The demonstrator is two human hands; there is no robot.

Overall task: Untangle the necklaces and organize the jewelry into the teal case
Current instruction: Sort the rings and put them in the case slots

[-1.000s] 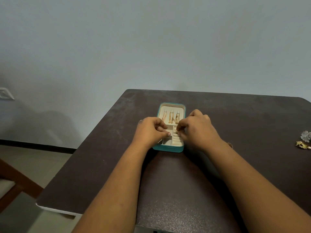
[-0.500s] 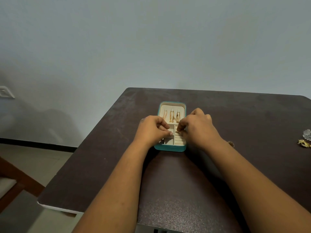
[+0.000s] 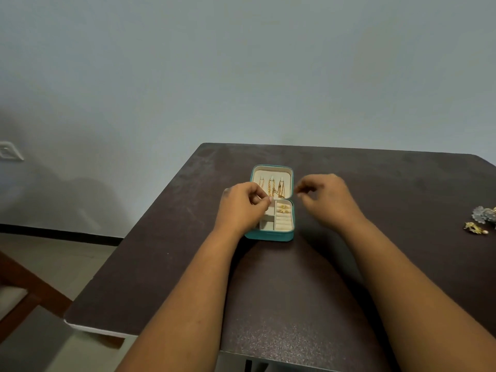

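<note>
Broadly, a dark surface (image 3: 268, 291) carries the open teal case (image 3: 271, 234) near its middle. Gold necklaces (image 3: 273, 187) hang in its raised lid; gold rings (image 3: 283, 208) sit in the ring rolls. The left hand (image 3: 241, 208) rests over the case's left side, fingers curled, thumb meeting forefinger. The right hand (image 3: 327, 200) hovers just right of the lid, fingers loosely curled, holding nothing visible. Brooches (image 3: 480, 221) lie far right.
</note>
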